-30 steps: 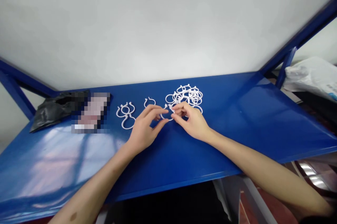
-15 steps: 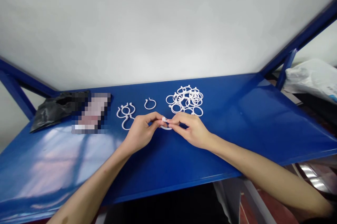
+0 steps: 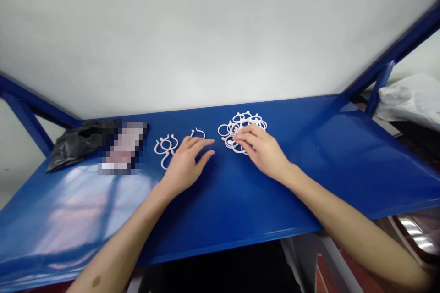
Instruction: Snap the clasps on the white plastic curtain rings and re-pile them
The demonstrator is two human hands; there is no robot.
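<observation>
My left hand (image 3: 187, 161) lies on the blue shelf (image 3: 240, 201) with its fingers stretched out flat and nothing visible in it. Its fingertips reach a single white plastic ring (image 3: 198, 133), which they partly cover. Left of that hand lies a small cluster of white rings (image 3: 165, 147). My right hand (image 3: 263, 150) rests on the near edge of a pile of several white rings (image 3: 244, 122), fingers extended over them. The ring both hands held earlier is no longer in sight.
A black bag (image 3: 74, 142) and a blurred-out flat object (image 3: 122, 147) lie at the shelf's back left. Blue frame posts (image 3: 378, 83) rise at both ends. A white plastic bag (image 3: 410, 99) sits beyond the right post. A white wall stands behind.
Both hands were pinching one white ring between them. Now they have parted: the left hand has flattened out near the single ring, and the right has moved back onto the pile.
</observation>
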